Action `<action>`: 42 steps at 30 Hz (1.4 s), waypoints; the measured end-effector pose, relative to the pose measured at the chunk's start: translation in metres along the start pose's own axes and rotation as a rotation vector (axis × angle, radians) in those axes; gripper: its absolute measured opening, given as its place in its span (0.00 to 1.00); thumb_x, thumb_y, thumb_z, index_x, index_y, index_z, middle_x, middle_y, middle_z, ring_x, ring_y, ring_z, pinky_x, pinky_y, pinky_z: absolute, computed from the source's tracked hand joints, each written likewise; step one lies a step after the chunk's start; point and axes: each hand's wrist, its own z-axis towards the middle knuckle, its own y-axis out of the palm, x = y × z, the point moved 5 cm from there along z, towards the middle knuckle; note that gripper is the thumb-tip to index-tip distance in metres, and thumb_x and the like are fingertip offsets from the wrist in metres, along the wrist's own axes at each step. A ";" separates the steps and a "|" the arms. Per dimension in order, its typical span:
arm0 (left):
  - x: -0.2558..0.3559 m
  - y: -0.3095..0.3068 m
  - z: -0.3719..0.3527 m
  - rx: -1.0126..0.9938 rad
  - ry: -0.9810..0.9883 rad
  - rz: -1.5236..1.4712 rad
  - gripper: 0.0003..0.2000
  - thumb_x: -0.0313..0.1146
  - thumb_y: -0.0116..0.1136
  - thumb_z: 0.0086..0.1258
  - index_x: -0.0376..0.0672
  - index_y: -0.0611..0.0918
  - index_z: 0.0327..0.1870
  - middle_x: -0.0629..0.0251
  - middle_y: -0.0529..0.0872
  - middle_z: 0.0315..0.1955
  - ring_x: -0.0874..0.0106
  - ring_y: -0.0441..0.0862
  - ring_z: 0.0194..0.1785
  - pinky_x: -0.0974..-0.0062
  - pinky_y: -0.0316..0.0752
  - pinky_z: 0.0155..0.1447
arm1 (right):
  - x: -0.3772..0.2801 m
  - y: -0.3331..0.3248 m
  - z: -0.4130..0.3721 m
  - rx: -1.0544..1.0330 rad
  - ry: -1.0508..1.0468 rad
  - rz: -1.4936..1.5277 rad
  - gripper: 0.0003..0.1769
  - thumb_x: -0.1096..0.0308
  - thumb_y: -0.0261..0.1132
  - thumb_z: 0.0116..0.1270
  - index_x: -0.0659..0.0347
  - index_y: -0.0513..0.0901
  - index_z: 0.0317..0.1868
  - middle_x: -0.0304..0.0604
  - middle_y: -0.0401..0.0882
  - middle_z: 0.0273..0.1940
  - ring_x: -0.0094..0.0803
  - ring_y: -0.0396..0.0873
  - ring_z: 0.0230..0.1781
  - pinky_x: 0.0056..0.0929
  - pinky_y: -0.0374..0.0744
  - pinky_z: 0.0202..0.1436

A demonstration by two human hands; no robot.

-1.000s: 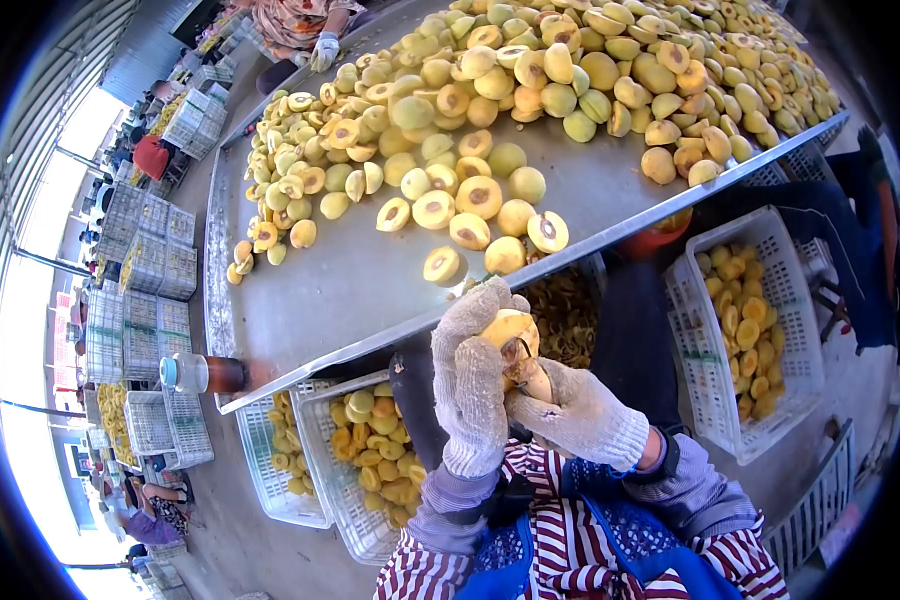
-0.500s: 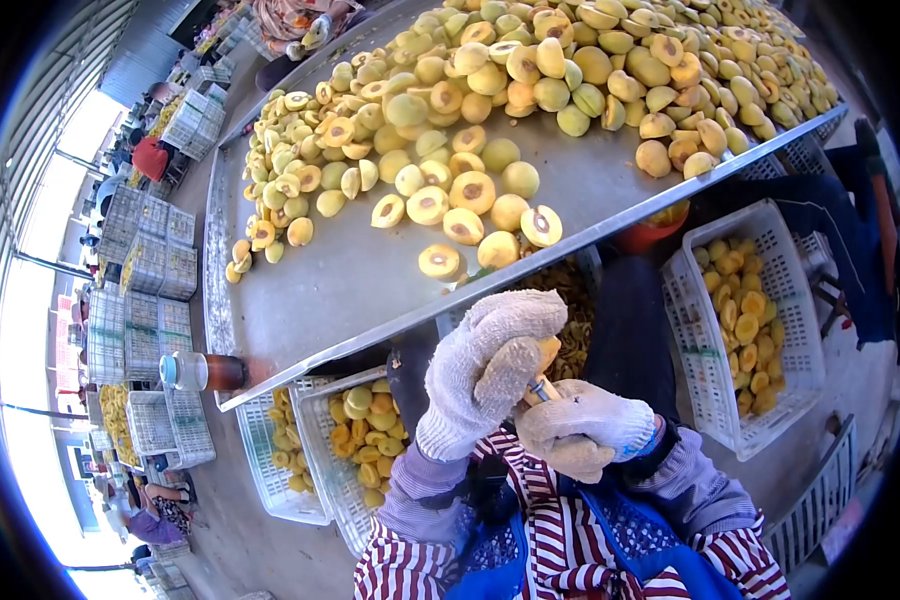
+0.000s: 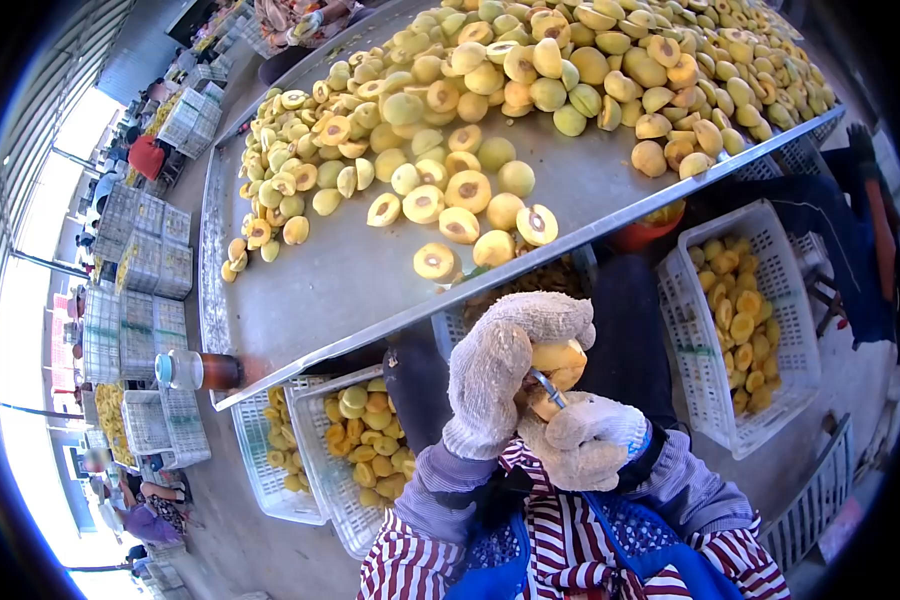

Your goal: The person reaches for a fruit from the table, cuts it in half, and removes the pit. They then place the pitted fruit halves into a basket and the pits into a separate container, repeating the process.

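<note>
In the head view my gloved left hand [image 3: 495, 365] is closed around a yellow apricot half [image 3: 562, 362], which shows beyond the fingers. Just below it, my gloved right hand [image 3: 592, 440] grips a small pitting tool [image 3: 547, 392] with a curved metal band. The metal end sits against or very near the fruit; the exact contact is hidden by the gloves. Both hands meet in front of my lap, below the near edge of a metal table [image 3: 320, 310]. On that table lie many halved apricots [image 3: 468, 190], several with the stone showing.
White crates of apricot halves stand on both sides of my legs: one right [image 3: 745, 330], one left [image 3: 365, 440]. Another crate [image 3: 280, 450] stands beside it. A jar of dark liquid [image 3: 200, 370] touches the table's left edge. People and stacked crates [image 3: 155, 250] are farther left.
The left hand has turned and moved slightly right, so more of the apricot half shows. The tool's metal band is now more visible. The right hand stays close below.
</note>
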 end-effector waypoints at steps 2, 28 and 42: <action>-0.001 0.002 -0.001 0.065 -0.058 -0.140 0.31 0.59 0.48 0.76 0.33 0.78 0.55 0.48 0.83 0.51 0.56 0.84 0.52 0.58 0.80 0.60 | 0.003 -0.001 0.004 -0.098 -0.015 0.090 0.16 0.57 0.59 0.75 0.63 0.76 0.48 0.37 0.74 0.20 0.23 0.71 0.12 0.24 0.72 0.14; 0.007 -0.199 -0.066 0.575 -0.204 1.458 0.11 0.40 0.58 0.71 0.46 0.87 0.46 0.63 0.88 0.42 0.62 0.85 0.46 0.65 0.79 0.53 | -0.033 -0.027 0.010 0.594 0.142 -0.636 0.12 0.59 0.65 0.70 0.59 0.78 0.36 0.31 0.72 0.18 0.16 0.67 0.12 0.16 0.61 0.13; -0.093 -0.199 0.092 0.314 -0.503 1.294 0.27 0.52 0.58 0.69 0.49 0.75 0.64 0.51 0.79 0.59 0.53 0.77 0.62 0.57 0.74 0.63 | -0.025 -0.029 0.029 0.628 0.242 -0.620 0.14 0.57 0.67 0.69 0.59 0.77 0.39 0.33 0.73 0.19 0.18 0.69 0.13 0.15 0.65 0.16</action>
